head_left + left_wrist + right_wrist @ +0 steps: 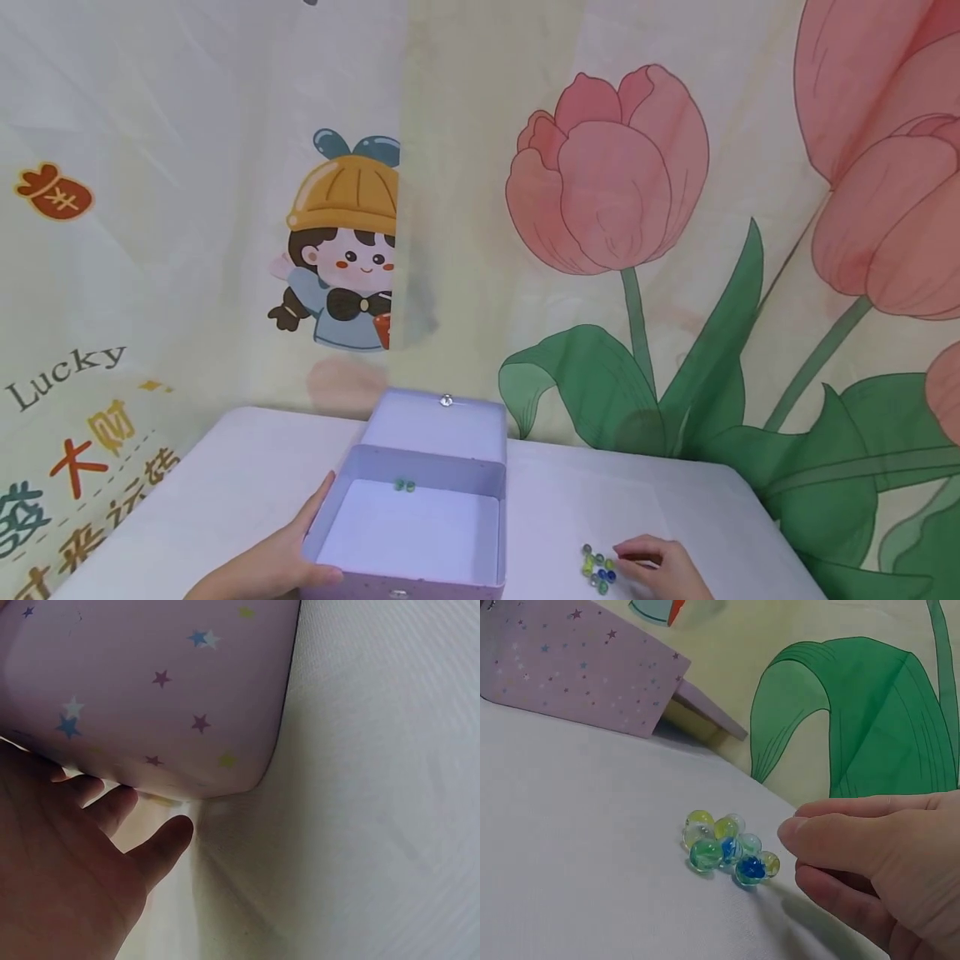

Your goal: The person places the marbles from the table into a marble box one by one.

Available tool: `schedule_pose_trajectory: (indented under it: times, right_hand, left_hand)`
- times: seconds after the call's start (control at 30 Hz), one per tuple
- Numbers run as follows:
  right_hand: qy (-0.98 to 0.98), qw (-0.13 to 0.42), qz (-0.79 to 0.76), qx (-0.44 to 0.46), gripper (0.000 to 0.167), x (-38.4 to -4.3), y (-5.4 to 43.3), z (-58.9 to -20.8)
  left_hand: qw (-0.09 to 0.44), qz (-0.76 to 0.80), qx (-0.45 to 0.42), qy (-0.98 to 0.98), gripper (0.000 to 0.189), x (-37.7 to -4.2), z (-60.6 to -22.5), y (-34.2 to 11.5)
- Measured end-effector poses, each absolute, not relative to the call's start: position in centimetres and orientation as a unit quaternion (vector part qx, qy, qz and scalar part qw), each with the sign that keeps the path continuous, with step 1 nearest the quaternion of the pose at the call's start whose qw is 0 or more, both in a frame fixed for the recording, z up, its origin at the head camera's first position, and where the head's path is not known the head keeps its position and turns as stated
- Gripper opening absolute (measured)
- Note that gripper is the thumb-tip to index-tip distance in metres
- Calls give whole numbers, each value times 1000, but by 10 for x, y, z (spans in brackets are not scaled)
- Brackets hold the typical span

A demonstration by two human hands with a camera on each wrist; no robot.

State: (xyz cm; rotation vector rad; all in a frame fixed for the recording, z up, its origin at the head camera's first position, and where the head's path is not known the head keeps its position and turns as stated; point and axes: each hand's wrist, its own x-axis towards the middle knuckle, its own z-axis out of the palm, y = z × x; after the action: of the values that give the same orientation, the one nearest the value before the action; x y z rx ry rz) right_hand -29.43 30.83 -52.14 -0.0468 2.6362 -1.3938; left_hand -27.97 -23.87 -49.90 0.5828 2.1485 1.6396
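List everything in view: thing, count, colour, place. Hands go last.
Box: one, pinkish-purple with stars outside, on the table, open
Lid: one, pale lilac, swung back behind the box
Metal clasp parts: two, silvery, on lid and box front
Marbles in box: two, green, near its far wall
Loose marbles: roughly ten, overlapping; blue, green, yellow, clear; right of the box
Table: one, white, under everything
Printed tulips: four, pink, green-leaved, backdrop's right
Printed cartoon figure: one, yellow-hatted, backdrop, behind the box
Printed pouch: one, reddish-orange, backdrop's left
Printed lettering: several pieces, mixed colours, below pouch
Left hand: one, at the box's left side
Right hand: one, beside the loose marbles
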Motion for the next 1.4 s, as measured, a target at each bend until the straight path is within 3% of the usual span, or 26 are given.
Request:
schedule_pose_trajectory:
  times: [0.4, 0.77, 1.03, 1.27, 1.4]
  right_hand:
    - [881, 97, -461, -52, 26, -290, 306, -524]
    - [882, 101, -458, -39, 22, -291, 305, -526]
    - [881, 109, -458, -48, 22, -292, 304, -526]
    - [880, 117, -458, -53, 20, -290, 301, -524]
    - [884, 115, -449, -58, 18, -289, 300, -523]
  left_hand:
    - [113, 521, 228, 815, 121, -279, -506, -240]
    - [179, 548, 179, 798, 119, -280, -501, -238]
    - [185, 553, 180, 793, 119, -279, -500, -238]
    - [159, 547, 212, 794, 119, -278, -501, -241]
    - [183, 557, 194, 787, 119, -279, -501, -240]
